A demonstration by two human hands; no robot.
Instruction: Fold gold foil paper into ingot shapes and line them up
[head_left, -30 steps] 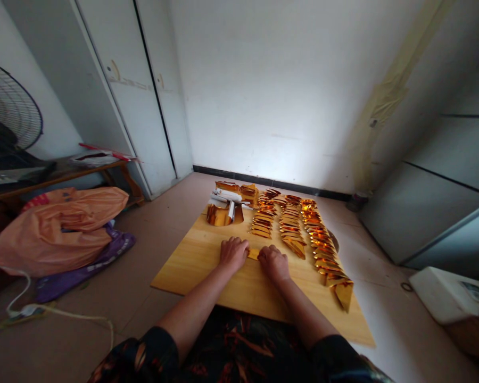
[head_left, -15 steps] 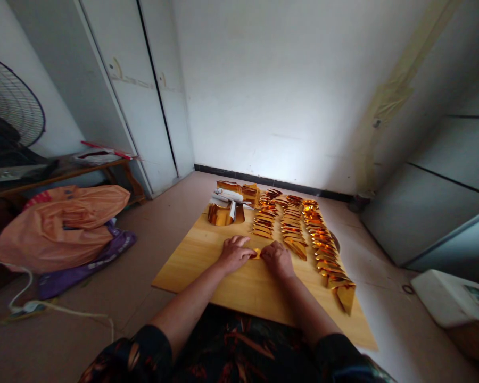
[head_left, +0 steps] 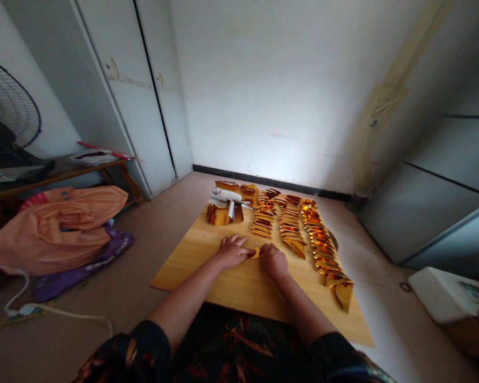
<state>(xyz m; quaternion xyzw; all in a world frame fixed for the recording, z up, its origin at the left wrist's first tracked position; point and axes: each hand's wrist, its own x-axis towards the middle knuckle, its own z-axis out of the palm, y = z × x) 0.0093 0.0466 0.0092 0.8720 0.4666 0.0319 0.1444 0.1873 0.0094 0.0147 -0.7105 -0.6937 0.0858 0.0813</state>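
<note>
On a light wooden board (head_left: 231,287), a small piece of gold foil paper (head_left: 256,254) lies between my two hands. My left hand (head_left: 232,251) holds its left end, with the thumb at the paper and the other fingers reaching forward over the board. At the right end, the curled fingers of my right hand (head_left: 274,260) are closed on the paper. Fingers cover both ends of the piece. Past my right hand run rows of folded gold foil pieces (head_left: 291,226), overlapping one another. The longest row (head_left: 323,242) follows the board's right side.
At the board's far left stand a curved gold foil sheet (head_left: 219,215), a white packet (head_left: 227,195) and a stack of gold foil (head_left: 248,192). Left on the floor are an orange bag (head_left: 64,223) and a cable (head_left: 75,315). A white box (head_left: 443,292) sits at right.
My right hand's fingers have curled in more tightly at the paper's right end. My left hand stays almost in place. The whole view has shifted slightly.
</note>
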